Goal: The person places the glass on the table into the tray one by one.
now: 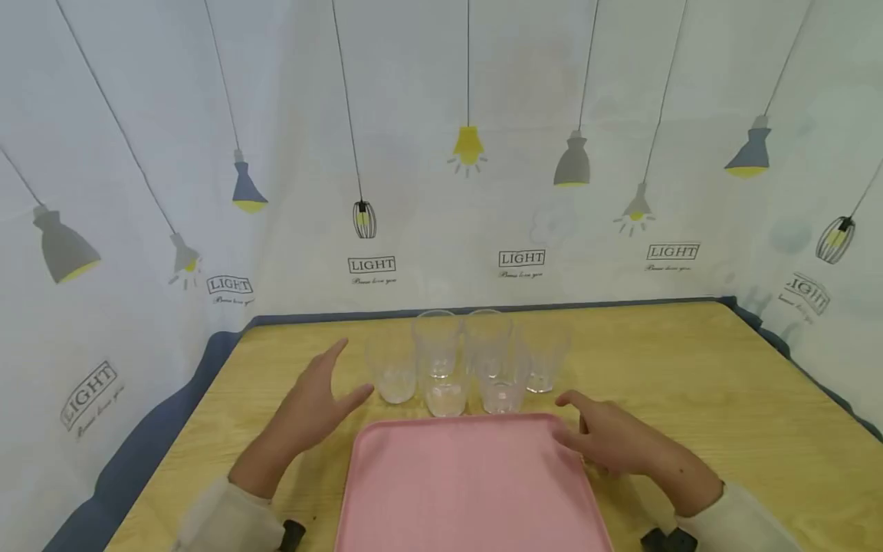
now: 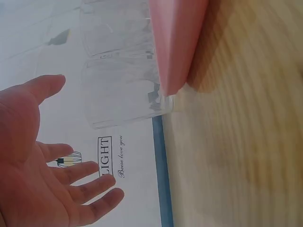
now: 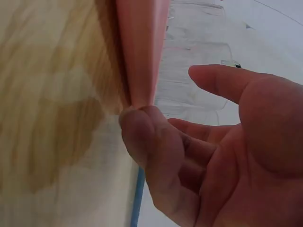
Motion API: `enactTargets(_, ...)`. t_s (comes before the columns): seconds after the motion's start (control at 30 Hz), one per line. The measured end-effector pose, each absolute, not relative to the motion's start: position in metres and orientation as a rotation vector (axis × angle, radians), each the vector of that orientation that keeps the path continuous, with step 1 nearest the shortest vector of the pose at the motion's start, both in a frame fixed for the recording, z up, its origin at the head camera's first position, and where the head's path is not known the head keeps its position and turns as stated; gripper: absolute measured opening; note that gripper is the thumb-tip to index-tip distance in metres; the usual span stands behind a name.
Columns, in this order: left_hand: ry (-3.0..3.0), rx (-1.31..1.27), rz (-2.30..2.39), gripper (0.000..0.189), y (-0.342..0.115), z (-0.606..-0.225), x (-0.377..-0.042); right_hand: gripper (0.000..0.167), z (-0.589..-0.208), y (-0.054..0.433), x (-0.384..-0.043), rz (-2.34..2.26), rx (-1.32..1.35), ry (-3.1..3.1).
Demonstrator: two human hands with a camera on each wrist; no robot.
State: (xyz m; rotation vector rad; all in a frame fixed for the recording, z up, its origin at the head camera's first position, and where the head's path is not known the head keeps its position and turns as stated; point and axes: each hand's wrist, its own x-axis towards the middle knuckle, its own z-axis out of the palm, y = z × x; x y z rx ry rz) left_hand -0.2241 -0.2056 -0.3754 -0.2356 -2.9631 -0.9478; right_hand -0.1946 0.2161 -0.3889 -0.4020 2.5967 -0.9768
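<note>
Several clear glasses (image 1: 444, 395) stand upright, close together, just beyond the far edge of a pink tray (image 1: 469, 483). My left hand (image 1: 306, 406) hovers left of the leftmost glass (image 1: 396, 379), thumb and fingers spread apart and holding nothing. In the left wrist view its palm and straight fingers show plainly. At the tray's far right corner is my right hand (image 1: 610, 437), with fingers loosely bent and the thumb apart from them. A curled finger (image 3: 154, 146) of it appears to touch the tray corner in the right wrist view. No glass is in either hand.
The wooden table (image 1: 690, 368) reaches back to a dark blue border (image 1: 497, 309). Behind it hangs a white cloth (image 1: 441, 222) printed with lamps and lettering. A black object (image 1: 669, 540) lies beside the right sleeve, another (image 1: 293, 534) by the left.
</note>
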Motion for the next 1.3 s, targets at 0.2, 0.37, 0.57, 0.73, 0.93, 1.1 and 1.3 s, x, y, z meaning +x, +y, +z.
enactTargets(0.2,-2.982,-0.276,-1.044,0.103,-0.196,-0.388,-0.241,0.065,-0.398,0.223,-0.198,-1.032,-0.441,2.486)
enactTargets(0.37,-2.983,-0.359,-1.147,0.114,-0.186,-0.388,-0.262,0.068,-0.4,0.227,-0.2,-1.055,-0.455,2.434)
enactTargets(0.57,-3.008,-0.366,-1.305,0.122,-0.177,-0.386,-0.277,0.07,-0.405,0.232,-0.2,-1.035,-0.518,2.382)
enactTargets(0.73,-3.029,-0.375,-1.315,0.119,-0.174,-0.382,-0.283,0.075,-0.406,0.235,-0.2,-1.024,-0.622,2.348)
enactTargets(0.93,-3.067,-0.37,-1.317,0.112,-0.17,-0.38,-0.288,0.075,-0.408,0.236,-0.201,-1.038,-0.667,2.334)
enactTargets(1.1,-3.093,-0.341,-1.276,0.104,-0.168,-0.376,-0.289,0.075,-0.409,0.236,-0.201,-1.044,-0.663,2.329)
enactTargets(1.3,-3.081,-0.318,-1.233,0.098,-0.169,-0.373,-0.288,0.075,-0.406,0.237,-0.201,-1.036,-0.656,2.333)
